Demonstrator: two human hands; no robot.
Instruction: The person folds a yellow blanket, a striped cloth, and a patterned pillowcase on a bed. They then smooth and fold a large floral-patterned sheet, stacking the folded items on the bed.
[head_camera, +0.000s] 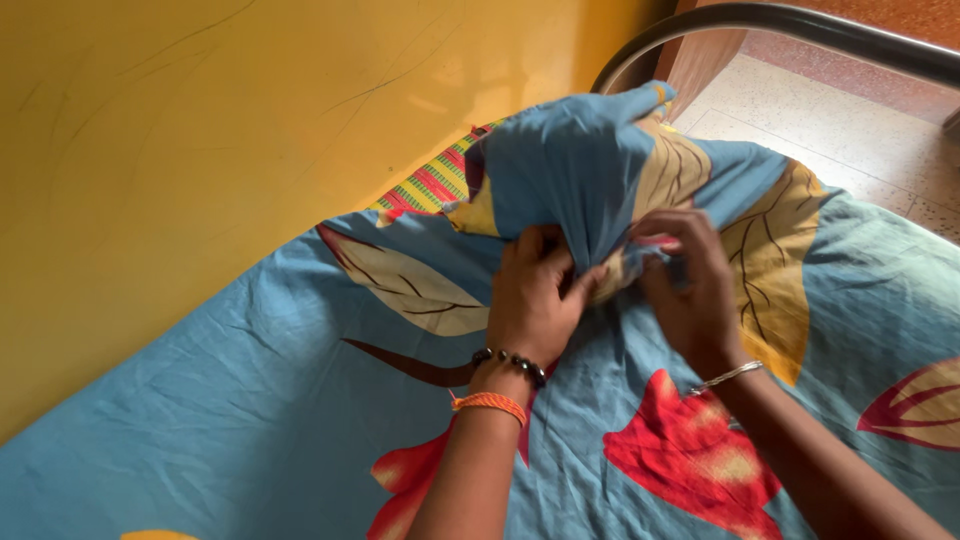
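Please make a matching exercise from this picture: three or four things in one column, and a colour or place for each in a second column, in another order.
1. wall
2. bed rail
3. thread band on left wrist
4. bunched bedsheet corner

a. orange
b. yellow
c. blue, gripped by left hand and right hand
d. black, top right

Pairs: 1-b, 2-d, 3-a, 4-c

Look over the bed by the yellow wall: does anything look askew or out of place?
Yes. The blue leaf-print sheet is bunched up at the far corner, gripped by the left hand and right hand, so a striped mattress shows uncovered beside the wall. Elsewhere the sheet lies flat, lightly creased.
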